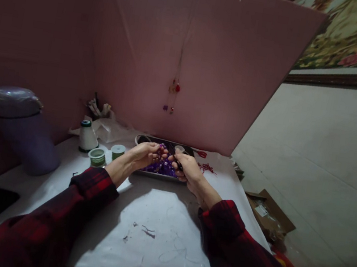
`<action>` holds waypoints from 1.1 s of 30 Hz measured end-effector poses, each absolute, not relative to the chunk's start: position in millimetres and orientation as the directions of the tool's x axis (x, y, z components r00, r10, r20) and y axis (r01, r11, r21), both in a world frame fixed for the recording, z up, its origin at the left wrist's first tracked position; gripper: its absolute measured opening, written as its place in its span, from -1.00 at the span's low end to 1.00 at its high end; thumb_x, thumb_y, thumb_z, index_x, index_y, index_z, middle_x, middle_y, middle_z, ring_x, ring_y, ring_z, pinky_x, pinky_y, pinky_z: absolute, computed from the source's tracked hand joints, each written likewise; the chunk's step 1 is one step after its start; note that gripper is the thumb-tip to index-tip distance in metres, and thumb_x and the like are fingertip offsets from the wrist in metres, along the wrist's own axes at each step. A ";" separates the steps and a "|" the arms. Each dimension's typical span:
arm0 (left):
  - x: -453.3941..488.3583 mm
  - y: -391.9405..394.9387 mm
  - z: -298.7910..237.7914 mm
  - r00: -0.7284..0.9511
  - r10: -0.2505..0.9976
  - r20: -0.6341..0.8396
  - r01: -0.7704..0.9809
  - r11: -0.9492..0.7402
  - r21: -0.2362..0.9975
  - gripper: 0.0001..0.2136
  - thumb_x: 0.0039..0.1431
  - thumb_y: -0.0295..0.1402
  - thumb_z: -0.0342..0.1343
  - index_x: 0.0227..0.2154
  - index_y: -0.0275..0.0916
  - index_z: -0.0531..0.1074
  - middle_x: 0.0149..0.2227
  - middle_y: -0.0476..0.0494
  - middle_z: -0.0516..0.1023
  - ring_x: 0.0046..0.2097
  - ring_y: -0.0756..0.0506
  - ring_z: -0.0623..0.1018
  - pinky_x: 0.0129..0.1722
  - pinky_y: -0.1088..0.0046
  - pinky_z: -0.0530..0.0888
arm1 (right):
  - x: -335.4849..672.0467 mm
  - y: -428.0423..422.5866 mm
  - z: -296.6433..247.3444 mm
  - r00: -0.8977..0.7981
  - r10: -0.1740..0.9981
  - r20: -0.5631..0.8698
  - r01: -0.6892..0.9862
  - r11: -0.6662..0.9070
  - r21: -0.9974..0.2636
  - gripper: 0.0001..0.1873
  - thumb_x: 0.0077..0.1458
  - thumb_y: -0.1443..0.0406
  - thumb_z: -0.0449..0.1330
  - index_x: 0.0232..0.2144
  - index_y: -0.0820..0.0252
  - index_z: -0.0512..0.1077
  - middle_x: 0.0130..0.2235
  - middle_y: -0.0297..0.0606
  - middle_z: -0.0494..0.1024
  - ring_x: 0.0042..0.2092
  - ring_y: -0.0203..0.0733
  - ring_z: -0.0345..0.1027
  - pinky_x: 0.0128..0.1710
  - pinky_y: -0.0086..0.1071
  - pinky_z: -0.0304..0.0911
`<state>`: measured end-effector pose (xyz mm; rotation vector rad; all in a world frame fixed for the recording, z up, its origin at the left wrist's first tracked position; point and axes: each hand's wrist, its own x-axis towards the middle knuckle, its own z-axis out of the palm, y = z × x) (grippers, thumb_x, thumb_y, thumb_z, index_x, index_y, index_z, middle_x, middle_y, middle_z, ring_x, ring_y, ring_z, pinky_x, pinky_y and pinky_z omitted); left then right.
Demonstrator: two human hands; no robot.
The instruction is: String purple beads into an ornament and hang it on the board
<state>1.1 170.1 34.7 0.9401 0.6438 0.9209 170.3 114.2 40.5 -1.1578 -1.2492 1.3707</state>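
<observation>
Both my hands hover over a shallow metal tray (145, 138) filled with purple beads (163, 167). My left hand (146, 154) is closed in a pinch on a purple bead at its fingertips. My right hand (186, 166) is closed too, its fingers pressed together around a small dark thing I cannot make out. The fingertips of the two hands nearly meet above the tray. Red plaid sleeves cover both forearms.
A white thread cone (87, 136) and two small green-rimmed spools (97, 156) stand left of the tray. A purple domed container (20, 126) sits far left. Red thread scraps (206, 168) lie right of the tray. A pink board (209, 66) backs the table, with beaded strings (173, 92) hanging.
</observation>
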 end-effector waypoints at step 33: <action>10.9 160.0 28.1 0.438 0.899 0.004 -0.429 0.206 0.880 -0.90 -0.04 -0.46 0.05 -0.54 -0.40 0.42 -0.51 -0.14 0.48 -0.47 0.03 0.45 -0.38 0.52 0.37 | 157.4 106.1 39.7 -0.178 0.967 -0.182 -0.102 -0.202 -0.974 -0.58 0.17 0.01 -0.03 -0.41 0.27 0.31 -0.61 -0.48 0.22 -0.75 -0.56 -0.10 -0.79 -0.66 -0.26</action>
